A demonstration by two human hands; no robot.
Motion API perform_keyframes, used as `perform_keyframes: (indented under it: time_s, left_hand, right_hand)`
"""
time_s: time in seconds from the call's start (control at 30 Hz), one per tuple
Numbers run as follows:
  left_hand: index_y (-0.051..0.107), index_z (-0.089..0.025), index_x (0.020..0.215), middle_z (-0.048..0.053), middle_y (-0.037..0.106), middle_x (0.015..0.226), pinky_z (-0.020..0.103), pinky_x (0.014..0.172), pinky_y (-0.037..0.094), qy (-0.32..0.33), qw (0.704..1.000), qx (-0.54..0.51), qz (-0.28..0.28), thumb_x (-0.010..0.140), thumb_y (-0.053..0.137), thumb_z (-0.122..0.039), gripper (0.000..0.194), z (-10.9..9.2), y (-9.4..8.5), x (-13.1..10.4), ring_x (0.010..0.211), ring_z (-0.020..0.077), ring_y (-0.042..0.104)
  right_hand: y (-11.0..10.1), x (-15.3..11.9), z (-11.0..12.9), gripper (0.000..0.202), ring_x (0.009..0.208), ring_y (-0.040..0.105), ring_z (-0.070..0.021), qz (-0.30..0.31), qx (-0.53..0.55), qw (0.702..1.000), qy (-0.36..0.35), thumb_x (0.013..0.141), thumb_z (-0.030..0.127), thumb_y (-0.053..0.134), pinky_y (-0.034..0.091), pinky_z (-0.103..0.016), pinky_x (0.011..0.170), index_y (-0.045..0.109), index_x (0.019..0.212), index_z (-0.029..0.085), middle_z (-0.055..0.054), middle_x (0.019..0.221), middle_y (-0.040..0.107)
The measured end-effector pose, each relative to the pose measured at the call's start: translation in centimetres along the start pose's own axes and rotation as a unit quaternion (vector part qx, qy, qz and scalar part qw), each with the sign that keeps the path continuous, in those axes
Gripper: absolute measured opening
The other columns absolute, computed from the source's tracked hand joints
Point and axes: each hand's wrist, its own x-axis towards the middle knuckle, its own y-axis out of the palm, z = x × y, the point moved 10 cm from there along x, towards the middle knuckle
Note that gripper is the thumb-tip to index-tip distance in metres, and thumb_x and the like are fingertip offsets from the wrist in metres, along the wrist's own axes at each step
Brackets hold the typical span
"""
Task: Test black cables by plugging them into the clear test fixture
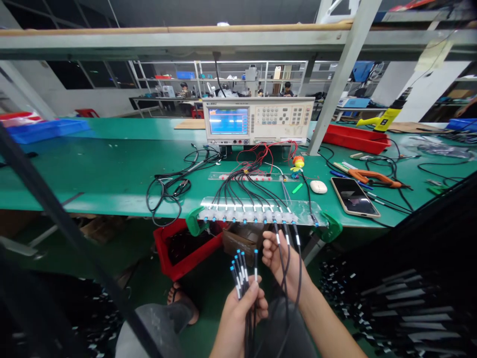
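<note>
My left hand (244,308) is closed round a bundle of black cables (242,278) with white labels and blue tips, held upright below the bench edge. One cable stands a little apart from the others. To its right, my right hand (278,256) is loosely curled, its fingers apart, behind the hanging cables (299,263). I see nothing gripped in it; its thumb is partly hidden. Three labelled cables hang from the right part of a clear connector strip (257,215), which has a row of blue-ended sockets along the bench edge. Green clamps (331,227) hold the strip's ends.
Black wires run from the strip to a bench tester (257,122) with a lit screen. A phone (355,197), white earbud case (318,187) and orange-handled tool (374,178) lie right. A red bin (175,271) sits below. Cable bundles (402,303) hang at right.
</note>
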Motion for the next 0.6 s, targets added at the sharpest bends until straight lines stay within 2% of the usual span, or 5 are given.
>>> perform_keyframes:
  time_s: [0.2, 0.3, 0.4, 0.5, 0.6]
  left_hand:
    - [0.067, -0.012, 0.090, 0.000, 0.064, 0.064, 0.018, 0.051, 0.052, 0.018, 1.000, 0.021, 0.003, 0.068, 0.077, -0.028, 0.029, -0.8, -0.1, -0.1, 0.054, 0.0076, 0.059]
    - [0.067, -0.011, 0.092, 0.003, 0.066, 0.069, 0.019, 0.053, 0.053, 0.013, 1.000, 0.012, -0.011, 0.071, 0.074, -0.028, 0.028, -1.0, -0.4, -0.1, 0.058, 0.0092, 0.062]
    - [0.068, -0.011, 0.092, 0.004, 0.068, 0.073, 0.019, 0.053, 0.053, 0.014, 1.000, 0.010, -0.026, 0.070, 0.075, -0.027, 0.028, -1.2, -0.7, -0.1, 0.060, 0.0101, 0.064]
    - [0.068, -0.012, 0.091, 0.002, 0.067, 0.071, 0.017, 0.050, 0.051, 0.038, 0.999, 0.021, -0.011, 0.067, 0.077, -0.024, 0.028, -1.6, -0.5, -0.2, 0.057, 0.0083, 0.061]
    - [0.067, -0.013, 0.090, 0.000, 0.066, 0.069, 0.017, 0.049, 0.049, 0.046, 0.999, 0.019, 0.009, 0.068, 0.077, -0.025, 0.027, -1.6, 0.0, -0.3, 0.055, 0.0071, 0.058]
  right_hand:
    - [1.1, -1.4, -1.8, 0.030, 0.063, 0.054, -0.0105, 0.064, -0.260, 0.963, -0.021, 0.074, 0.044, 0.074, 0.043, -0.024, 0.062, 0.066, 0.082, 0.016, 0.000, 0.069, 0.059]
    - [1.4, -1.1, -0.8, 0.029, 0.062, 0.050, -0.0095, 0.047, -0.280, 0.957, -0.057, 0.079, 0.045, 0.069, 0.040, -0.023, 0.061, 0.066, 0.080, 0.016, 0.000, 0.069, 0.059]
    - [0.9, -0.5, 0.2, 0.030, 0.063, 0.049, -0.0090, 0.015, -0.272, 0.959, -0.083, 0.081, 0.045, 0.066, 0.039, -0.023, 0.061, 0.069, 0.094, 0.017, -0.001, 0.075, 0.060]
    - [0.9, -0.4, 0.1, 0.036, 0.066, 0.051, -0.0105, 0.029, -0.272, 0.959, -0.071, 0.082, 0.045, 0.065, 0.041, -0.024, 0.064, 0.068, 0.106, 0.019, -0.002, 0.080, 0.063]
    - [1.3, -0.7, -0.2, 0.035, 0.071, 0.056, -0.0134, 0.050, -0.262, 0.962, -0.052, 0.082, 0.045, 0.065, 0.044, -0.027, 0.068, 0.070, 0.102, 0.017, -0.005, 0.084, 0.066]
